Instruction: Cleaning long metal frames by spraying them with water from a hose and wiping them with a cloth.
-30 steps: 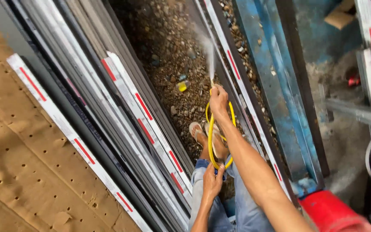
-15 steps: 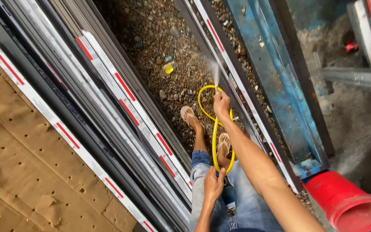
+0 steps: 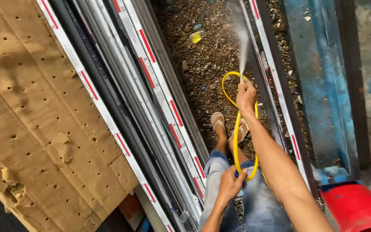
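Head view: one yellow hose [image 3: 237, 129] loops between the person's two hands above the gravel ground [image 3: 202, 64]. One right hand [image 3: 245, 93] has its grip closed around the hose's end, and a single thin jet of water [image 3: 242, 47] sprays from it along a grey metal frame [image 3: 265, 77]. One left hand [image 3: 230, 184] has its grip wrapped around the hose's lower bend, over the jeans. Two sandalled feet [image 3: 218, 122] stand on the gravel. One red bucket [image 3: 357, 208] sits at the lower right, one perforated cardboard sheet [image 3: 35, 107] at left.
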